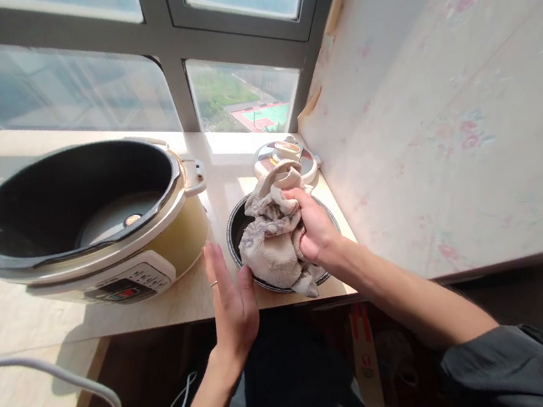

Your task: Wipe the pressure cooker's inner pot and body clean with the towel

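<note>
no legible text: print on cooker panel [129, 285] and bag [369, 382] too small

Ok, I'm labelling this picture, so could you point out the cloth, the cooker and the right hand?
Cloth [273, 256]: head view, on its bunched lower part.
Cooker [65, 192]: head view, on its dark inner wall.
Right hand [317, 227]: head view, on its back.

We seem to be in a home. We see an electric cooker [190, 232] on the ledge [220, 180], flowered wallpaper [441, 119] along its right edge.
</note>
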### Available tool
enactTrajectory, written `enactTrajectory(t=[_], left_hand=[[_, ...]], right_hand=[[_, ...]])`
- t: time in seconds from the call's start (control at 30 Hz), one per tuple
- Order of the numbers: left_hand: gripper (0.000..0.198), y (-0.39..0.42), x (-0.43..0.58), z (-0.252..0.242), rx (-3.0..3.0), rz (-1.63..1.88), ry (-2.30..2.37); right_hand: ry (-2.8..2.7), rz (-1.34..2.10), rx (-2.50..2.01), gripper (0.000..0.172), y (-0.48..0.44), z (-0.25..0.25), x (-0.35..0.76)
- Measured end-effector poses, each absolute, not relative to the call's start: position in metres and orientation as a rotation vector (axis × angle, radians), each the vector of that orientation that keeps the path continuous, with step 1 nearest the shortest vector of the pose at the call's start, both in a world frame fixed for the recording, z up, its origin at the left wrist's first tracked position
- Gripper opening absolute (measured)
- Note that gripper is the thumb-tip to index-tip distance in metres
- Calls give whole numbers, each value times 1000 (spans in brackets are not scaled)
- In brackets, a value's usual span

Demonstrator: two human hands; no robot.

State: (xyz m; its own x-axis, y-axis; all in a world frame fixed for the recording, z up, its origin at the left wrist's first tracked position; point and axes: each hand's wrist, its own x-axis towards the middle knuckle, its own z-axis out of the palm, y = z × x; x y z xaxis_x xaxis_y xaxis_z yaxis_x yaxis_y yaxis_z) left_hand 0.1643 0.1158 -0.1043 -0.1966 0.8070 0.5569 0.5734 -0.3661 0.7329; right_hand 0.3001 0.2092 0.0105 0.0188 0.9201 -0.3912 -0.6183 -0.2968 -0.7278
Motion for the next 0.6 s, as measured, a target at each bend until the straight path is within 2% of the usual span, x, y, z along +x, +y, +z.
enactTrajectory(t=[0.2,0.33,0.43,0.6], left_hand=[[64,119,176,-115,1744,1663,1421],[64,117,179,-112,1722,1662,1406],[64,118,183,-107,1718,1663,1456],[60,122,189,-97,1723,1679,1505]], right_hand=[[-881,1854,-1171,43,199,-1,290],[-1342,2024,-1292,29,204,-9,308],[-1719,2063,-1396,27,213,-13,326],[-2683,1812,-1351,26,230,-12,340]])
